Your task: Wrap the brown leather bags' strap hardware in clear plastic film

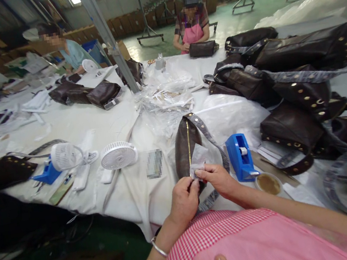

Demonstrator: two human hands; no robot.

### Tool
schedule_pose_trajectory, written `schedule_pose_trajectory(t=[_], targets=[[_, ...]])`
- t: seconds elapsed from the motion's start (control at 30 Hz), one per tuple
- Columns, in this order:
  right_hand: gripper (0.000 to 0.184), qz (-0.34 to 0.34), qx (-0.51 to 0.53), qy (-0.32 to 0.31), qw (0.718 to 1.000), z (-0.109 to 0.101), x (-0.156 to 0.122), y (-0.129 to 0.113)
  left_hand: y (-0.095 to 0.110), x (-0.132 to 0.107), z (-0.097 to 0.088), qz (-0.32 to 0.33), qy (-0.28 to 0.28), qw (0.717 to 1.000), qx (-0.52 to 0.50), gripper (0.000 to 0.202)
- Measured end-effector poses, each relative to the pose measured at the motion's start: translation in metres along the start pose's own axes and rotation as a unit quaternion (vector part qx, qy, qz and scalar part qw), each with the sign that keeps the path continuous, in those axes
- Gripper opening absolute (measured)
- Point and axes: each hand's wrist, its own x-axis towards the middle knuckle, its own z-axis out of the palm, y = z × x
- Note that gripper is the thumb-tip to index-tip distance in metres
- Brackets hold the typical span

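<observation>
A dark brown leather handbag (181, 151) lies on the table in front of me, its gold zipper running lengthwise and its grey patterned strap (205, 129) curving along the right side. At the near end of the zipper, my left hand (184, 198) is closed in a pinch on the bag; its fingertips partly hide the spot. Close beside it, my right hand (217, 179) pinches a thin whitish piece of wrapping paper (198, 156) that lies over the zipper. Both hands' fingertips nearly meet there.
Right of the bag stand a blue tape dispenser (239, 156) and a round tub (268, 184). More brown bags (293, 127) are heaped at the right. A white fan (118, 155) stands left. A metal post (107, 34) rises beyond. Co-workers sit across the table and at left.
</observation>
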Motion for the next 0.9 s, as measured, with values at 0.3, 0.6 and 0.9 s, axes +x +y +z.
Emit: schedule_pose_trajectory(t=[0.3,0.6,0.9], targets=[[0.023,-0.143,-0.137,0.04,0.979,-0.003,-0.001,-0.001,-0.027,-0.013,-0.006,-0.008,0.024,0.996,0.082,0.009],[0.037,-0.338,-0.357,-0.052,0.869,-0.006,-0.002,0.029,-0.035,-0.011,-0.002,-0.083,-0.008,0.994,-0.072,0.02],[0.02,-0.319,-0.459,-0.12,0.821,-0.006,-0.002,0.018,-0.027,-0.015,-0.026,-0.027,-0.005,0.995,-0.095,0.042]])
